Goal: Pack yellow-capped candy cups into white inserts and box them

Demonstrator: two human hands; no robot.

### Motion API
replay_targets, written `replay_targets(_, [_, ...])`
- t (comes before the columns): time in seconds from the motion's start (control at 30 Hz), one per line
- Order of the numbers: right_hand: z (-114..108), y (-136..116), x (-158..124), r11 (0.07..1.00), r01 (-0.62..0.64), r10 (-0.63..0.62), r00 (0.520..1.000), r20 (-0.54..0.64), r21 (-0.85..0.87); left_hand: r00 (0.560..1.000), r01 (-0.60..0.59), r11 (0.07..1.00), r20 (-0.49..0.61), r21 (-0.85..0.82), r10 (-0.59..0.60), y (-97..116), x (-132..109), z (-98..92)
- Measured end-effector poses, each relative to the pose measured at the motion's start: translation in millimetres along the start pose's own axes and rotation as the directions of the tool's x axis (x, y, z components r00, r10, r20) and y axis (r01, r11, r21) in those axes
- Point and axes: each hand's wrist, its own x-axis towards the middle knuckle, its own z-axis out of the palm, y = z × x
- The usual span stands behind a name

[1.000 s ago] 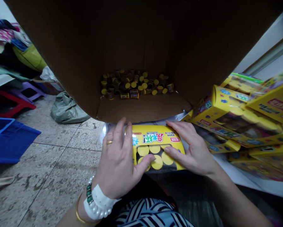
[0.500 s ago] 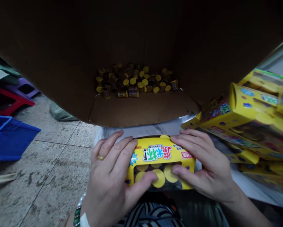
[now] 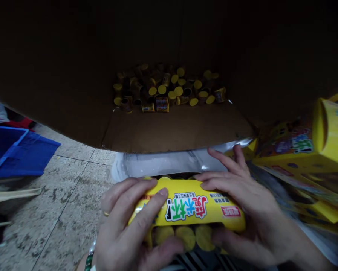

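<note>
Shows a yellow pack (image 3: 191,207) gripped at both ends, low in the view at 6 o'clock, just above a striped cloth (image 3: 197,261). Clasps the pack's left end with the left hand (image 3: 123,226), fingers curled over the top face and thumb tucked beneath (a ring (image 3: 106,213) on one finger). Clasps the right end with the right hand (image 3: 248,210), most fingers pressed flat along the top edge, two stretched toward 12 o'clock over a silvery plastic sheet (image 3: 163,163). Reveals round yellow lids (image 3: 185,237) through the window in the near face.

Step in hand, by judgement: holding and turning the pack, printed face tipped up toward the camera; cannot tell whether resting on the lap or clear of it. Calls, for any further move, for an even grip at both ends and a level carry, given loose-looking contents behind a thin window.

Edges and room: hemmed at 12 o'clock by the lower flap of a large cardboard box (image 3: 171,131), open toward the viewer, with small yellow-capped cups (image 3: 169,88) heaped at the back. Crowded at 3 o'clock by stacked yellow packs (image 3: 324,139), near the right hand. Leaves tiled floor (image 3: 58,210) open at 8 o'clock, out to a blue crate (image 3: 13,150) at 9 o'clock, well apart from the pack.
</note>
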Motion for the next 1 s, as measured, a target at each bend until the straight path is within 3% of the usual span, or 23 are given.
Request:
replay_targets(0.13, [0, 5, 3, 1.000, 0.023, -0.024, 0.997, 0.072, 0.017, 1.000, -0.013, 0.998, 0.022, -0.060, 0.014, 3, 3, -2.2])
replay_targets(0.3, [2, 11, 5, 0.997, 0.003, -0.006, 0.999, 0.037, 0.076, 0.990, 0.138, 0.980, 0.043, -0.145, -0.134, 8, 6, -3.5])
replay_targets(0.43, [7, 14, 2, 0.991, 0.005, -0.011, 0.999, 0.046, 0.137, 0.988, 0.136, 0.977, 0.102, -0.165, -0.120, 7, 9, -10.9])
replay_targets(0.63, [14, 15, 1, 0.983, 0.023, -0.015, 0.999, -0.045, 0.183, 0.982, 0.163, 0.954, 0.139, -0.251, -0.131, 1, 15, -16.5])
replay_targets(0.87, [16, 16, 5, 0.979, 0.051, -0.029, 0.993, -0.111, 0.197, 0.984, -0.012, 0.953, 0.166, -0.303, 0.066, -11, 25, -15.1])
replay_targets(1.0, [20, 19, 1, 0.973, 0.038, -0.010, 0.992, -0.122, 0.230, 0.973, -0.025, 0.957, 0.212, -0.288, 0.090, -12, 36, -20.2])
